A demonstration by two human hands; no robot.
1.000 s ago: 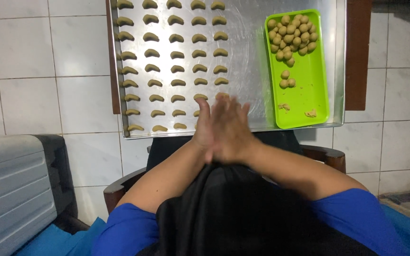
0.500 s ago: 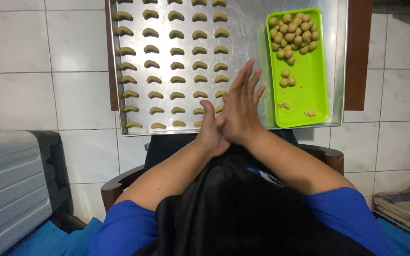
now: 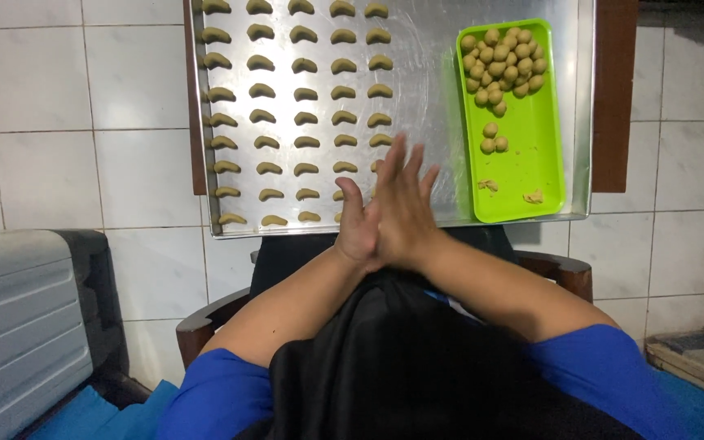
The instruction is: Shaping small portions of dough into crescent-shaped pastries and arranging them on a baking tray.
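White floor tiles surround a metal baking tray (image 3: 442,106) with rows of crescent dough pieces (image 3: 303,90) and a green tray (image 3: 523,171) of dough balls (image 3: 503,65). Left hand (image 3: 358,232) and right hand (image 3: 405,208) press palms together at the tray's near edge; since before, the right has slid forward, fingers straight. Any dough between them is hidden.

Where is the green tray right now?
Head view: the green tray lies on the right end of the metal baking sheet, right of the crescent rows.

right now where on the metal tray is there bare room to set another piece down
Bare strip on the metal tray between the crescent rows and the green tray. Left part is crowded with crescents; green tray's lower half is mostly bare.
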